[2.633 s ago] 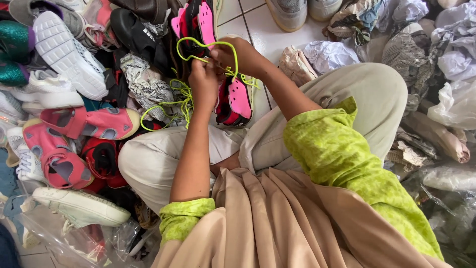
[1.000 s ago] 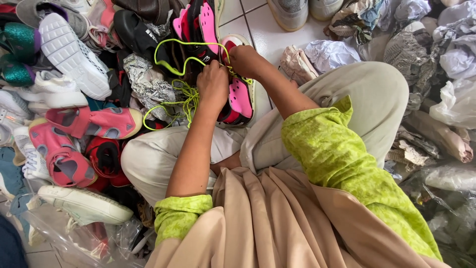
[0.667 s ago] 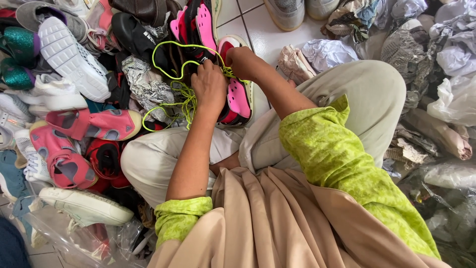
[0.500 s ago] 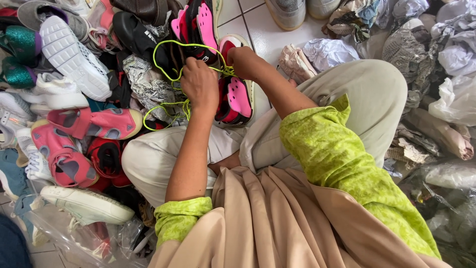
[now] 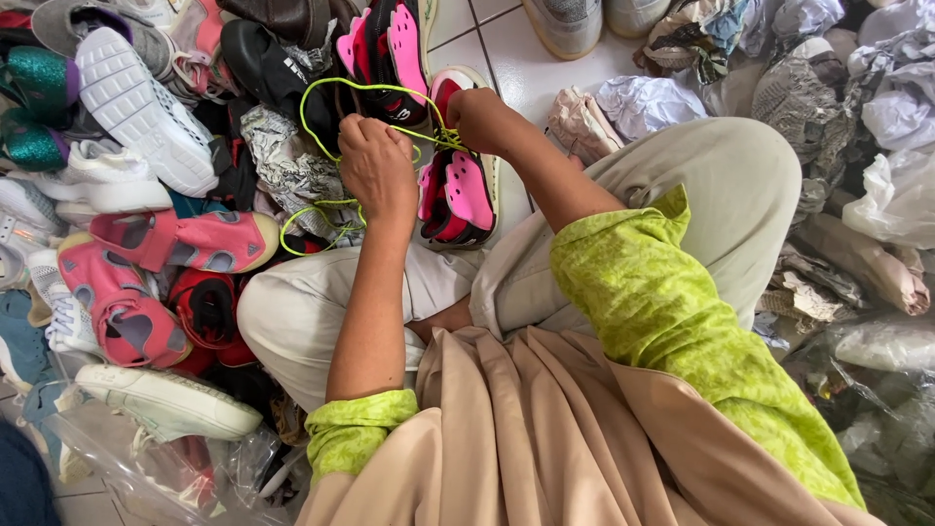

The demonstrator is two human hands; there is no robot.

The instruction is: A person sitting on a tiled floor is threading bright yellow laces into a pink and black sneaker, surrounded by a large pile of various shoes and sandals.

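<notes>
A pink, red and black shoe [image 5: 456,195] lies sole up in front of my knees. A neon yellow-green lace [image 5: 326,90] loops above it and trails down toward my lap. My left hand [image 5: 375,170] is closed on the lace just left of the shoe. My right hand [image 5: 479,115] pinches the lace at the shoe's top end, touching the shoe. A matching pink-soled shoe [image 5: 394,49] stands just beyond the hands.
A heap of shoes fills the left: a white sneaker [image 5: 136,107], pink sandals [image 5: 185,242], a black shoe [image 5: 268,68]. Crumpled paper and plastic bags [image 5: 877,107] pile up on the right. Grey sneakers [image 5: 570,24] stand on the white tile floor [image 5: 531,78].
My left hand has pulled leftward away from the right hand, drawing the lace with it. The right hand has stayed at the shoe's top end.
</notes>
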